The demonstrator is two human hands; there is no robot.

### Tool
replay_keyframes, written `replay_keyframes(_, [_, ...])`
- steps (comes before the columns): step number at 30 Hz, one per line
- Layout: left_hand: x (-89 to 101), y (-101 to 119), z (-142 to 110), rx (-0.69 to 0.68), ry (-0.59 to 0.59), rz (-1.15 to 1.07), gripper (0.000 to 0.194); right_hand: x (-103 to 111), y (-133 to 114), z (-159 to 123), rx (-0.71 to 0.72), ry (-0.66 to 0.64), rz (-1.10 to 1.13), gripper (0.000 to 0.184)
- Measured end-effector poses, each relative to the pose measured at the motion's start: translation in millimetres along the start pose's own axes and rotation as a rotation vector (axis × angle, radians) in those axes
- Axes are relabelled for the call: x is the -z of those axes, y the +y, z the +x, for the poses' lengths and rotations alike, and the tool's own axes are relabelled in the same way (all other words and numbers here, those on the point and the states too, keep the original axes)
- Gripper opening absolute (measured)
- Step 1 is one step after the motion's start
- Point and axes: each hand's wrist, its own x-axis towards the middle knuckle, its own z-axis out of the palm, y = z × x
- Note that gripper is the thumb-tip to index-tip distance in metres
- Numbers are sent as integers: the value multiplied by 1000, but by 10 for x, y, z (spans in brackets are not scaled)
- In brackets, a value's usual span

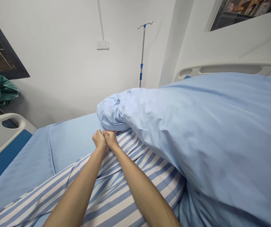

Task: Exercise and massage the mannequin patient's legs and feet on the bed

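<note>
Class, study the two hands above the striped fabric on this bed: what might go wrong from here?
The blue quilt, bunched beside the right hand, might slip over it. The left hand sits close against the right, so they may bump. The creased striped fabric could bunch further if pulled.

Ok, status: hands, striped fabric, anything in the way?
Left hand and right hand side by side, both curled, at striped fabric; grip unclear. Fabric creased, partly under blue quilt. Quilt bunched close by right hand.

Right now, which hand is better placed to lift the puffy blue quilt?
Probably the right hand: it's on the side nearer the blue quilt, just below its edge. The left hand sits farther out, toward the flat blue sheet.
</note>
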Motion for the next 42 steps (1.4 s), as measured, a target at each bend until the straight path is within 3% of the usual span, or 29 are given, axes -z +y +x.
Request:
replay_keyframes(5, [-45, -43, -163, -41, -51, 87, 36, 27, 1, 33, -72, 79, 93, 42])
replay_keyframes(11, [-18, -69, -225, -168, -170, 145, 30, 176, -150, -41, 48, 74, -277, 41])
replay_keyframes(13, [-31, -80, -217, -164, -152, 141, 33, 232, -148, -56, 6, 50, -315, 41])
replay_keyframes(16, [-57, -87, -201, -137, -123, 122, 37, 273, -78, -47, -73, 52, -277, 41])
replay_keyframes(21, [-146, 53, -196, -92, -164, 3, 35, 284, 66, 29, -63, 100, -139, 46])
replay_keyframes(24, [-231, 145, -221, -138, -154, -20, 34, 315, 84, 70, -95, 159, -56, 50])
replay_keyframes(28, [-297, 121, -233, -203, -192, 43, 31, 370, -16, 50, -49, 258, -189, 47])
replay_keyframes(32, [-287, 52, -235, -237, -229, 64, 27, 421, -66, 11, 63, 250, -377, 40])
replay_keyframes(36, [-280, 71, -266, -199, -196, 2, 31, 443, 55, 23, -75, 301, -341, 41])
replay_keyframes(42, [-445, 251, -249, -121, -229, -196, 28, 457, 190, 101, -70, 410, -155, 41])
